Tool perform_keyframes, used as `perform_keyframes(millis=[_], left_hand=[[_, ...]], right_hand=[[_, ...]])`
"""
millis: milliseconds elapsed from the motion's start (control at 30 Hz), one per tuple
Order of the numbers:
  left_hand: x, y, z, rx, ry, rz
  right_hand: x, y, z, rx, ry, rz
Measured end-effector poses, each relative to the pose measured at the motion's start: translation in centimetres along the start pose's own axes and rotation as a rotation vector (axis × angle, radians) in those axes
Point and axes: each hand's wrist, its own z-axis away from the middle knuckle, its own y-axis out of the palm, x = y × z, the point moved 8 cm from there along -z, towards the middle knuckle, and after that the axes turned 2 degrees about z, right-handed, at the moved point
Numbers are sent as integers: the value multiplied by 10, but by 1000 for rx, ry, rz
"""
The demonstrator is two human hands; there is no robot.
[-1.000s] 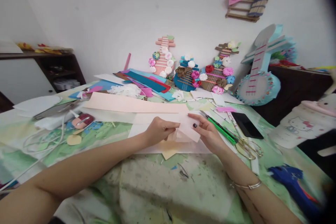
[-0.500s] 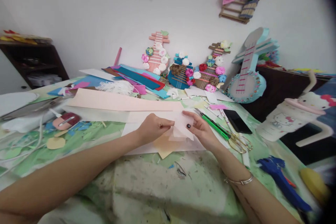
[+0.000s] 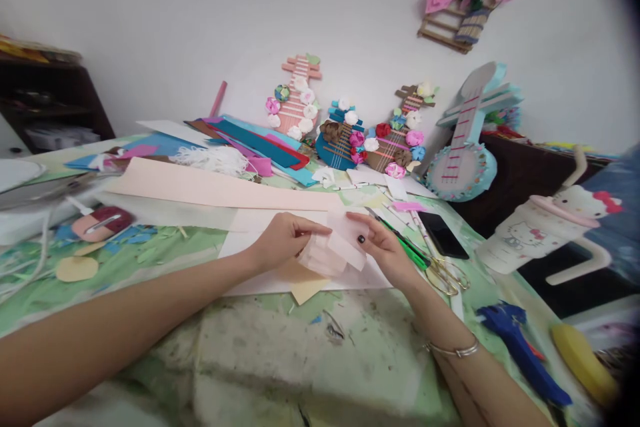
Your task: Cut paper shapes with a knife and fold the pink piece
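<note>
Pale pink thin paper pieces [image 3: 345, 243] hang between my hands, low over the table. My left hand [image 3: 285, 240] pinches their left part, its index finger stretched along the top. Closed on the right part, my right hand [image 3: 383, 245] has its thumb, with a dark nail, in front of the paper. Beneath them lies a white sheet [image 3: 245, 280], and on it a tan paper piece [image 3: 307, 288] with a corner toward me. Just beyond my hands a long pale peach paper strip [image 3: 220, 190] stretches to the left.
Scissors [image 3: 447, 277], a green cutter [image 3: 413, 253] and a black phone [image 3: 443, 233] lie right of my hands. Farther right are a blue glue gun [image 3: 525, 353] and a white tumbler [image 3: 533, 233]. Decorated paper instruments [image 3: 340, 140] stand at the wall.
The pink paper has spread toward my left hand, with more layers showing between my hands. My left fingers have opened out slightly. The camera view has shifted a little.
</note>
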Motion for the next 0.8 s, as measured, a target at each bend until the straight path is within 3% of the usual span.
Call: perform_keyframes(millis=[200,367,467,567,800], left_hand=[[0,7,-3,11,-6,187],[2,12,-1,32,-46,362],[9,12,0,-1,-77,448],[12,17,2,1,-101,515],[6,26,6,40,-65,505]], right_hand=[[-7,16,0,55,59,-278],[1,-3,0,-139,49,-418],[12,-12,3,-170,10,-431],[18,-7,5,-125,15,-457],[-3,18,3,-72,111,-235]])
